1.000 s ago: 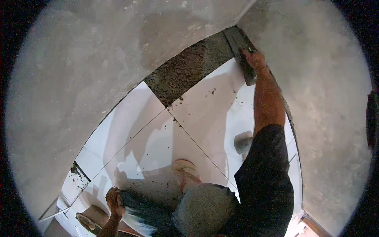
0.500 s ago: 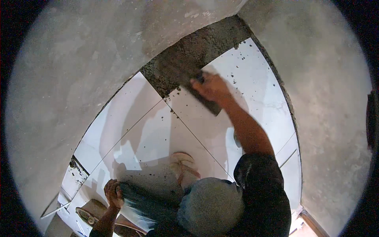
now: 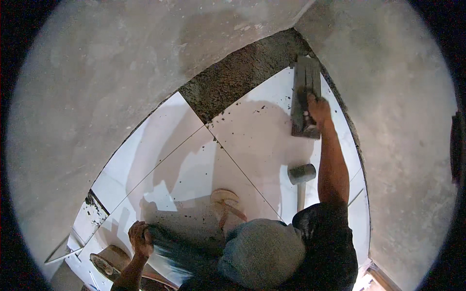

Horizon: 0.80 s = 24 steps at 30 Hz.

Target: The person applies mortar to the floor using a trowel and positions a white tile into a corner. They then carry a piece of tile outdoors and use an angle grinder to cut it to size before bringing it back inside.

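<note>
So the room's pretty raw: a blotchy grey plaster wall (image 3: pixel 97 97) runs up the left and top, and a second, mottled grey-beige plaster wall (image 3: pixel 398 121) takes the right side, the two meeting in a sharp corner up top. Underfoot it's a floor of big glossy white tiles (image 3: pixel 170 126) with thin dark straight joints (image 3: pixel 242 171). Broad soft shadows fall across it, and there's a bright white glow (image 3: pixel 361 281) at lower right beside a brownish straight-edged strip (image 3: pixel 382 277)

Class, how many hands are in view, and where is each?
2. The right hand holds the dark float at the upper right; the left hand rests against the trousered knee, lower left.
</note>
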Each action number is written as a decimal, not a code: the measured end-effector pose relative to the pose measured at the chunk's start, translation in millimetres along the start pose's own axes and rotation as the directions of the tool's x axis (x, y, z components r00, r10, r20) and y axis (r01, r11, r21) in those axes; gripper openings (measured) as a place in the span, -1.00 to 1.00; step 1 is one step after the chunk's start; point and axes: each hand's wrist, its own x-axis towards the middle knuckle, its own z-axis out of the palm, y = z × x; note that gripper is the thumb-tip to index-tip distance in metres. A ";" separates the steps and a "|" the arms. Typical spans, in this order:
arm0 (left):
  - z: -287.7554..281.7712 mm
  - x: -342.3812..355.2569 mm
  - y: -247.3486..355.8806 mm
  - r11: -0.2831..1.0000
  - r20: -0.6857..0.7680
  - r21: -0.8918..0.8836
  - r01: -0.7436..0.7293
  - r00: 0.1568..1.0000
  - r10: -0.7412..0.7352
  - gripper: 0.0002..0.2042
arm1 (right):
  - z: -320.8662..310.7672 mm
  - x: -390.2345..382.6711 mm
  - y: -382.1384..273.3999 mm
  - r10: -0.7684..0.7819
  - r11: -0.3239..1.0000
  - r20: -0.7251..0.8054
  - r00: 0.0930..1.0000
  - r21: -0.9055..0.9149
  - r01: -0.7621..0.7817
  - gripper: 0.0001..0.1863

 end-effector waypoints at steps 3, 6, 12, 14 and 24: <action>1.9 3.9 1.1 0.999 -0.028 -0.038 -0.002 1.000 0.001 -0.78 | 29.1 -13.2 23.3 0.134 0.907 0.157 0.979 0.380 -0.185 -0.48; -3.2 2.6 2.2 0.999 -0.034 -0.031 -0.016 0.999 0.015 -0.79 | 29.3 -27.8 -52.1 0.210 0.828 0.085 0.974 0.514 -0.223 -0.49; 2.8 -6.3 -9.3 0.989 -0.033 -0.146 0.020 0.999 -0.025 -0.79 | 72.4 37.9 -57.1 -0.054 0.993 -0.096 0.994 -0.114 0.042 -0.40; -0.5 1.3 0.6 0.991 -0.054 -0.132 -0.016 0.999 0.009 -0.79 | 88.9 64.5 -23.0 0.018 0.998 -0.161 0.987 0.062 -0.008 -0.40; -7.2 8.3 8.8 0.994 -0.039 -0.108 0.001 0.999 -0.005 -0.74 | 98.4 85.2 -63.1 -0.129 0.984 -0.101 0.986 -0.135 0.115 -0.27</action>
